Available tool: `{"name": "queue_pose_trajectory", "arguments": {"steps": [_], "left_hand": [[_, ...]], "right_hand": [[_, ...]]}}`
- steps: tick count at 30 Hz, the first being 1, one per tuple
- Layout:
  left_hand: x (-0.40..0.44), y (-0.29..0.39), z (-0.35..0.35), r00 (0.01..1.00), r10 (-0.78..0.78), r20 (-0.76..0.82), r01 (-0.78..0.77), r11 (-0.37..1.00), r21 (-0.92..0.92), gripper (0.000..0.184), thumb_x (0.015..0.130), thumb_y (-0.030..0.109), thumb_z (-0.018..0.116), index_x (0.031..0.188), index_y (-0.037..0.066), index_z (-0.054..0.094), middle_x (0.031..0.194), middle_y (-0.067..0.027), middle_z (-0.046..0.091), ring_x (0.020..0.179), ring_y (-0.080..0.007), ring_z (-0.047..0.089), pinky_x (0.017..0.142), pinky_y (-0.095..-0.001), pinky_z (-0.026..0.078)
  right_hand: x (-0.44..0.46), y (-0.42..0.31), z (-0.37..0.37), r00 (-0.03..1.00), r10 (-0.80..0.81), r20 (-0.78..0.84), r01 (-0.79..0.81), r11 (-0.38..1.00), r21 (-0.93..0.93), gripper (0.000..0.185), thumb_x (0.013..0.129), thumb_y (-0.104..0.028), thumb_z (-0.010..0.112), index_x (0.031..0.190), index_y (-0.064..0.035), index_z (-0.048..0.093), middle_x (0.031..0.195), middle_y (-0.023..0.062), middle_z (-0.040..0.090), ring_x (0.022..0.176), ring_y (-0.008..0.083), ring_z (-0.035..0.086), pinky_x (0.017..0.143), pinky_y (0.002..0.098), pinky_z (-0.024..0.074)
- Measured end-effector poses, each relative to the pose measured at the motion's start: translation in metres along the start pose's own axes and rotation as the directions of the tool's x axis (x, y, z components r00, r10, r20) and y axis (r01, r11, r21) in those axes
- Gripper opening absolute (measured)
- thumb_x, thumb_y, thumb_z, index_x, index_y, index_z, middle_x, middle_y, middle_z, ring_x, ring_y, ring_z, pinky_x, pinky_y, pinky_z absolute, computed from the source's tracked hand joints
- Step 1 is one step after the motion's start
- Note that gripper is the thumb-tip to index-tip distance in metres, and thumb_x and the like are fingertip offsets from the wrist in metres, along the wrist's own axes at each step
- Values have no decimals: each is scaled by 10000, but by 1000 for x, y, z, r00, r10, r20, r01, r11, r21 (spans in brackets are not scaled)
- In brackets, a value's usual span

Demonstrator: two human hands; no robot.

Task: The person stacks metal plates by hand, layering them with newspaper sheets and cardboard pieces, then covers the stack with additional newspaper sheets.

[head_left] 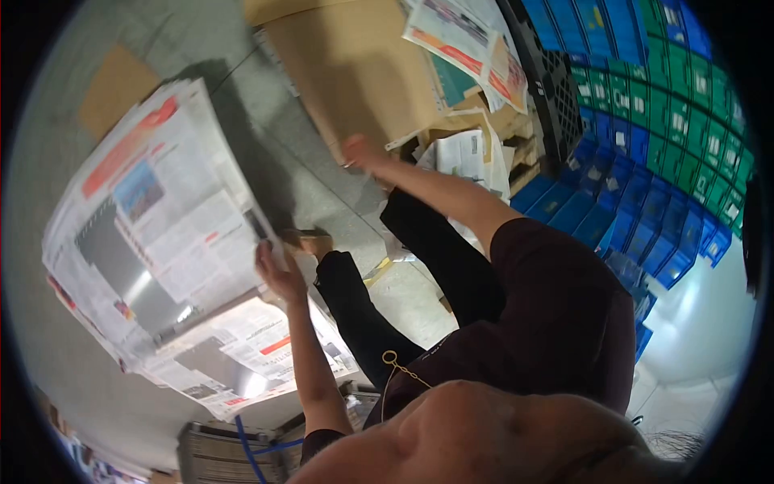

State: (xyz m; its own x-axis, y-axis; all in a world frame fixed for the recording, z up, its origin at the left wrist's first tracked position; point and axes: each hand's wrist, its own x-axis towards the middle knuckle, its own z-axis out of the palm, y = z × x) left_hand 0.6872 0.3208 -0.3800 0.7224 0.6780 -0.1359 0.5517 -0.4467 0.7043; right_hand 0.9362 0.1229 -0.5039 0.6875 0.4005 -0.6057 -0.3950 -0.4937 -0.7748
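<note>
My left hand is closed on the edge of a large newspaper, which spreads out at the left with coloured headings and pictures. Shiny grey patches reflect light on its pages. More printed pages hang below, beside my left forearm. My right hand is by the lower edge of a big brown cardboard sheet; it is blurred, and I cannot make out whether its fingers hold anything or touch the cardboard.
Loose newspapers and crumpled paper lie beside the cardboard, by a black plastic crate. Blue bins and green bins are stacked at the right. A brown piece lies on the grey floor.
</note>
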Motion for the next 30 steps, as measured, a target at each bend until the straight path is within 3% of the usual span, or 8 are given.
{"name": "queue_pose_trajectory", "arguments": {"steps": [1, 3, 7, 11, 16, 23, 26, 30], "left_hand": [[1, 27, 23, 994, -21, 105, 23, 1000, -16, 390, 812, 101, 617, 1186, 31, 531, 1183, -174, 512, 1079, -329, 510, 915, -399, 410], [9, 68, 71, 955, -41, 292, 52, 998, -30, 414, 810, 82, 612, 1212, 49, 520, 1136, -137, 541, 1020, -280, 550, 896, -385, 415], [45, 105, 191, 854, 10, 521, 55, 993, -108, 417, 816, 78, 605, 1222, 47, 514, 1014, -102, 598, 875, -215, 603, 778, -323, 458], [114, 128, 307, 810, 63, 583, 64, 979, -194, 395, 833, 60, 598, 1220, 33, 519, 993, -77, 620, 812, -153, 602, 717, -291, 478], [240, 169, 436, 840, 284, 462, -150, 941, -305, 339, 837, 62, 620, 1168, 29, 556, 972, -47, 611, 810, -104, 580, 733, -253, 472], [407, 261, 566, 846, 391, 362, -416, 909, -9, 571, 731, 386, 702, 1136, 10, 559, 1087, -150, 593, 985, -288, 583, 847, -372, 471], [430, 304, 595, 818, 366, 445, -504, 829, 243, 649, 710, 461, 700, 1168, 28, 544, 1321, -153, 422, 1195, -298, 434, 960, -406, 407], [413, 320, 633, 802, 203, 561, -527, 681, 508, 702, 690, 505, 696, 1189, 40, 530, 1447, -132, 257, 1308, -275, 299, 1029, -406, 342]], "right_hand": [[7, 17, -61, 973, -108, -206, -23, 837, -547, 146, 774, -125, 547, 775, -29, 656, 737, 159, 643, 736, 240, 641, 634, 358, 502], [34, 87, -188, 977, -42, -208, -148, 570, -808, 229, 737, -175, 552, 900, -46, 648, 891, 181, 640, 904, 336, 616, 786, 427, 489], [70, 74, -335, 882, 112, -458, -447, 508, -736, 567, 747, -261, 646, 1223, -27, 445, 1199, 185, 518, 1032, 346, 567, 877, 433, 470], [148, 95, -404, 912, -232, -338, -221, 417, -881, 796, 681, -356, 729, 1313, -69, 340, 1357, 141, 368, 1222, 317, 417, 908, 449, 447], [187, 81, -416, 904, -231, -359, -211, 489, -846, 597, 724, -333, 690, 1201, -84, 431, 1267, 116, 439, 1142, 285, 474, 825, 476, 460], [150, 142, -429, 945, -251, -210, -30, 571, -820, 170, 834, -190, 508, 976, -97, 522, 852, 68, 605, 810, 294, 606, 730, 443, 467], [127, 157, -439, 999, 30, -18, -33, 669, -743, 278, 785, -150, 558, 1058, -101, 541, 955, 98, 591, 950, 277, 573, 761, 437, 458], [110, 151, -455, 927, -250, -278, 19, 773, -634, 504, 742, -194, 646, 1205, -99, 470, 1118, 118, 518, 1049, 296, 517, 843, 432, 452]]}}
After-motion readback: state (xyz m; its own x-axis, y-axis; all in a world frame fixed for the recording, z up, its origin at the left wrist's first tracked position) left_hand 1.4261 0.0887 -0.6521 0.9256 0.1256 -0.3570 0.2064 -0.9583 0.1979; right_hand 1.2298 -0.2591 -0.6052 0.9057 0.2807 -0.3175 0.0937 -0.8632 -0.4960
